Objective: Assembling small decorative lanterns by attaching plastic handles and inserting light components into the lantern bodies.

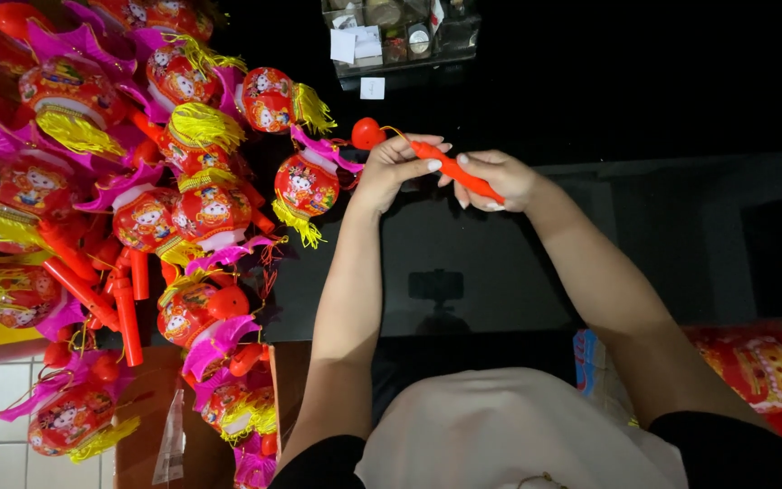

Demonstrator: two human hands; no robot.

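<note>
Overhead, both hands on orange stick [456, 172].
Left hand [393, 163] pinches its 10 o'clock end near red ball [367, 133]; right hand [500, 178] clamps the other end; lanterns [183, 208] at 9 o'clock.

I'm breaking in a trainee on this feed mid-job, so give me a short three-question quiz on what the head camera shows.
1. True or false: both hands grip the red stick.
2. Which hand is nearer the small red ball at the stick's end? A) left hand B) right hand
3. Fill in: the pile of red lanterns with yellow tassels lies to the person's ____.

Key:
1. True
2. A
3. Left
</note>
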